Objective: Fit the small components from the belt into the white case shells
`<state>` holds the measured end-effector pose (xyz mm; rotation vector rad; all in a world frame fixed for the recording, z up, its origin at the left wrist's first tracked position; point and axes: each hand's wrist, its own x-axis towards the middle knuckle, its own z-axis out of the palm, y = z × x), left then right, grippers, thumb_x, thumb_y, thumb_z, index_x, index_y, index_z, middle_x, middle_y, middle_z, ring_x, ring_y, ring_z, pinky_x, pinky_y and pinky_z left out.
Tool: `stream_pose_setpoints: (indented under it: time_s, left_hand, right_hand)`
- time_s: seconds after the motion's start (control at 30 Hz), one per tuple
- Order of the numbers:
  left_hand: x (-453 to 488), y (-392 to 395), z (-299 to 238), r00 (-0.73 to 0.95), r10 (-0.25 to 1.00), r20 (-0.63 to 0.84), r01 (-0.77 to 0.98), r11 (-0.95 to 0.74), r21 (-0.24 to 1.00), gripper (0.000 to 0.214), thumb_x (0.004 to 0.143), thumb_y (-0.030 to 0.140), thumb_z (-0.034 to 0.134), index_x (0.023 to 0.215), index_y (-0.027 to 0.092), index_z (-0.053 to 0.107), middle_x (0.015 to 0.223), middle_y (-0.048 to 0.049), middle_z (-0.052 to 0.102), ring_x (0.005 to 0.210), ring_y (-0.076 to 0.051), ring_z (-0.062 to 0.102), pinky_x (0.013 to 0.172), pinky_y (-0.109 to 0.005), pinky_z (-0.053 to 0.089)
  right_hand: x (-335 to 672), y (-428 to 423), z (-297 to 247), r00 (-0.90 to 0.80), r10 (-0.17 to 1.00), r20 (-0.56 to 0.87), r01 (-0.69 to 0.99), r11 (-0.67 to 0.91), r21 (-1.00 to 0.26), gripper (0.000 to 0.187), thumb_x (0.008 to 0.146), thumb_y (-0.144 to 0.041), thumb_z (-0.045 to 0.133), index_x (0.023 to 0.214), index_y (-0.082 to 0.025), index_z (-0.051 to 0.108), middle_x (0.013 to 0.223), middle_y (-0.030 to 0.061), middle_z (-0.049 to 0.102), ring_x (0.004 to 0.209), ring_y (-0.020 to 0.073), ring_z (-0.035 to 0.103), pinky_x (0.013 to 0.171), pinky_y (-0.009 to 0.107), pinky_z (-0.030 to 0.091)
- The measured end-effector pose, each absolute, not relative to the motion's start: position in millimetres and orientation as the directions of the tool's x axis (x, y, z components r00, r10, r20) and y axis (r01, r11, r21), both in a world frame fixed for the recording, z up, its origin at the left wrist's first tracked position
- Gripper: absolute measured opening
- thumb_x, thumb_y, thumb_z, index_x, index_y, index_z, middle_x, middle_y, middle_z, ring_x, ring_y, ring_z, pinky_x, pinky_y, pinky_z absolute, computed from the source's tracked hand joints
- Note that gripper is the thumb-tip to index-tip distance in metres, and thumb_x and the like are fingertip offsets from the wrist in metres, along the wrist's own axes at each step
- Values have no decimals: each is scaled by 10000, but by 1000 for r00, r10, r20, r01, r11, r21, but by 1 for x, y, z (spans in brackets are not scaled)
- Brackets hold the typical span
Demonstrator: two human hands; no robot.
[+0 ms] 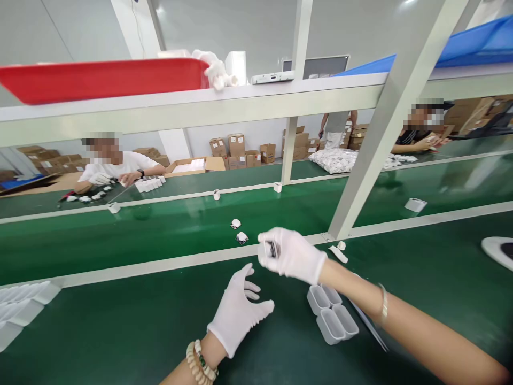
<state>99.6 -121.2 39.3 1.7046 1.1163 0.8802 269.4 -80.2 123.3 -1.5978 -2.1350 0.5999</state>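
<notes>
My right hand (290,254), in a white glove, is closed around a small white plastic housing (264,249) with a dark part showing inside. It hovers over the pale rail at the near side of the green conveyor. Lower and to the left, my gloved left hand (238,310) is held over the green table, thumb and fingers spread, with nothing in it. Below my right forearm stand several open white plastic cups (332,321) in a cluster. On the conveyor ahead lie two small dark boards with white lumps on top, the nearer board (242,237) close to the rail.
White housings (24,305) stand in rows at the left. A thin dark rod (371,326) lies beside the cups. A slanted post (368,128) rises at right. A red tray (108,80) sits on the overhead shelf. Two people (116,166) work across the conveyor; another stands farther back.
</notes>
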Motion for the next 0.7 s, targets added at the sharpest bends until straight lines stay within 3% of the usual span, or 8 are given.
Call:
stream_pose_setpoints:
  time_s: [0.1,0.2,0.3,0.43,0.53,0.7]
  left_hand:
    - [120,-133,28,464,862,202,405,-410,818,793,569,230,828,1315,220,560,1248,-138,572,1003,-275,627,879,-425,560]
    - [148,-149,27,606,776,174,456,-519,723,790,527,302,876,1270,304,606,1341,-123,495,1178,-378,526,978,-534,479]
    - [173,-156,28,682,730,52,504,-520,690,661,547,426,867,1169,331,662,1318,-103,480,1136,-400,525,939,-562,475]
    - [187,-153,21,729,685,-1,525,-557,643,496,594,450,839,1028,252,703,1210,-109,513,1021,-367,554,878,-527,494]
    - [190,-154,13,738,674,-28,544,-569,617,389,664,409,789,983,211,690,1156,-123,530,987,-357,563,822,-502,511]
    - [195,-162,1,719,695,-33,573,-565,593,234,721,368,743,843,179,674,1047,-123,586,929,-327,579,770,-433,502]
  right_hand:
    - [306,-30,118,-121,993,4,879,109,-464,45,843,-174,655,876,-145,644,842,14,669,795,170,636,786,350,527]
    - [336,2,104,-4,1000,-30,924,-8,-383,220,920,-286,623,1089,-144,628,1107,79,653,986,216,636,868,423,531]
    - [349,15,91,31,999,-42,941,-43,-336,319,934,-323,606,1206,-157,588,1248,107,599,1085,250,607,918,472,516]
    - [342,29,78,-42,997,-62,946,20,-325,383,928,-334,610,1275,-185,553,1362,115,529,1187,287,549,986,533,464]
    - [322,38,63,-180,977,-111,916,125,-381,412,912,-323,635,1290,-185,544,1354,115,537,1151,273,573,960,501,491]
    - [294,43,37,-303,939,-164,858,194,-475,270,932,-326,612,1141,-155,613,1111,68,652,933,203,650,807,402,562]
